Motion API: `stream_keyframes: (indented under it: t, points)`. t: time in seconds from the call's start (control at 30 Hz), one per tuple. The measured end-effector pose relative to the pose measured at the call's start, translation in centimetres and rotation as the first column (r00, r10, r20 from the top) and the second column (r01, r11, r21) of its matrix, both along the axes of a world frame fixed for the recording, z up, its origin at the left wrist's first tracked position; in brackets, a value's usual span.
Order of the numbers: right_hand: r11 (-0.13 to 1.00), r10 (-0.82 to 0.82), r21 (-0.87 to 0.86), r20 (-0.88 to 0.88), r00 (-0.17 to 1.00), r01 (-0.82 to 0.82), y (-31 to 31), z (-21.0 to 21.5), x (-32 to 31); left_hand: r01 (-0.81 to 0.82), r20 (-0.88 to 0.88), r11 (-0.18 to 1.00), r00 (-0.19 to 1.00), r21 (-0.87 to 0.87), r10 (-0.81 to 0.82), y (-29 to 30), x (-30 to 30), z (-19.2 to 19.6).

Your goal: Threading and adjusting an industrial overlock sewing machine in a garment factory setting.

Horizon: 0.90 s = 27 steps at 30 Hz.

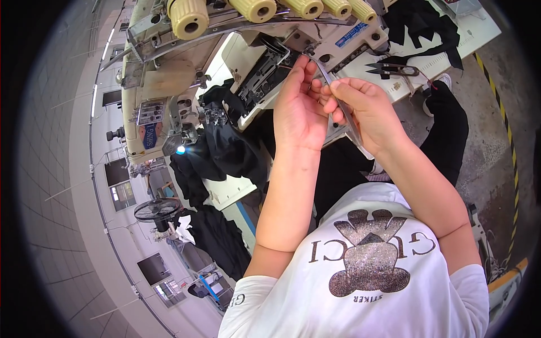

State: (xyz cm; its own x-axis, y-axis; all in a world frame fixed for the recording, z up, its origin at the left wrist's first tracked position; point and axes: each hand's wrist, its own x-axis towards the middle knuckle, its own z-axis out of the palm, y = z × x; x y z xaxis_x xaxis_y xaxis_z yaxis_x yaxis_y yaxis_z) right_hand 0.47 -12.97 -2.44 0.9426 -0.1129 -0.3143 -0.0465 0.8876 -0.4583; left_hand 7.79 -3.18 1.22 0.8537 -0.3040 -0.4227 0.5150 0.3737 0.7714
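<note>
The white table point(478, 27) carries bunched black cloth point(420, 21), one strip point(452, 56) reaching its edge; black snips point(389, 69) lie flat just beside that strip.

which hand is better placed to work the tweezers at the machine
Probably the right: the right hand grips the tweezers, whose upper end reaches up toward the sewing machine. The left hand has its fingertips close to that end, so it seems better placed to steady things.

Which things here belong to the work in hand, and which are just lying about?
In use:
- tweezers, in the right hand
- sewing machine, by the left hand

Seemingly lying about:
- snips, on the white table
- black scraps, beside them
</note>
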Motion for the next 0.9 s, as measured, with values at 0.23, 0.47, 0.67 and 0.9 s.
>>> stream_keyframes:
  t: [0.23,0.47,0.67,0.9]
  points:
    - [1.000,-0.017,-0.025,0.005,1.000,0.017,-0.1,0.4,0.1,-0.010,-0.020,1.000,1.000,-0.019,0.010,-0.1,-0.1,0.2]
    - [0.999,-0.022,-0.039,0.002,1.000,0.022,-0.2,0.3,-0.2,-0.037,-0.001,0.999,0.999,-0.017,0.037,0.0,-0.1,-0.1]
    - [0.995,-0.025,-0.101,-0.012,1.000,0.024,0.1,1.0,-0.3,0.042,-0.003,0.997,0.999,-0.061,-0.042,0.4,0.1,-0.4]
    - [0.996,-0.057,-0.072,-0.025,0.998,0.055,0.5,1.6,0.1,0.009,-0.042,1.000,0.999,-0.022,-0.009,0.4,0.3,-0.3]
